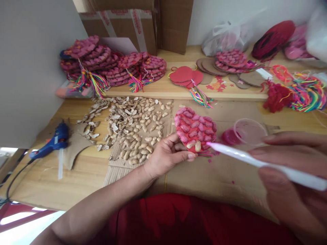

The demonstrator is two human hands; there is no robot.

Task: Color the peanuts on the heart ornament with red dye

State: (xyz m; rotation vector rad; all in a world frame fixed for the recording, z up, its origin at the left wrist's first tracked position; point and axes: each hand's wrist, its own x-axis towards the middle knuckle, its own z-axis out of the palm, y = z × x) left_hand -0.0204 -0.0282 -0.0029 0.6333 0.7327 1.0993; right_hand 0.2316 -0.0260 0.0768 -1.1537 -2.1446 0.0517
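Observation:
My left hand [170, 154] grips the lower left edge of a red heart-shaped piece [195, 128] covered in rows of peanut shells. Most of these shells are pink; the few at the bottom are pale and unpainted. Between the fingers and thumb of my right hand [293, 173] is a white paintbrush [245, 156], its pink tip at the lower right edge of the heart. Colored threads show under the heart's lower edge. Just right of the heart stands a clear plastic cup [250, 132], beside a pool or dish of pink paint [231, 136].
Loose peanut shells [138, 131] are spread over cardboard left of the heart. Farther left lies a blue hot glue gun [52, 141] with its cord. On the back shelf are stacked pink peanut pieces [89, 61], red cut-outs [185, 76] and colored tassels [308, 92].

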